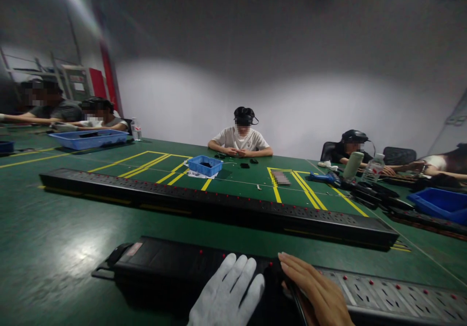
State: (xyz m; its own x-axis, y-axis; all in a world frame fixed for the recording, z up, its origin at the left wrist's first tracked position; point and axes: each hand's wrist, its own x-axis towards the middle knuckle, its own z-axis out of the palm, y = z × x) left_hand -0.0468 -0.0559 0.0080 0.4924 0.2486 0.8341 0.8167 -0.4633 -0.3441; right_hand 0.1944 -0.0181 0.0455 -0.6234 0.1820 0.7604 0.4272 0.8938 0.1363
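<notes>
Lying on the near side of a bar [219, 209], a strip [270, 273] looks only part covered, black toward the bar's left end, sockets [394, 294] bare toward its right, under a flat, gloved left hand [228, 294] gripping nothing and a half-curled right hand [317, 287], hold unclear.

A narrow lane of green bench [153, 225] gives passage between the near power strip [379, 292] and the long power strip [219, 204], which bars forward reach; beyond it, a blue bin [206, 170] obstructs the middle.
</notes>
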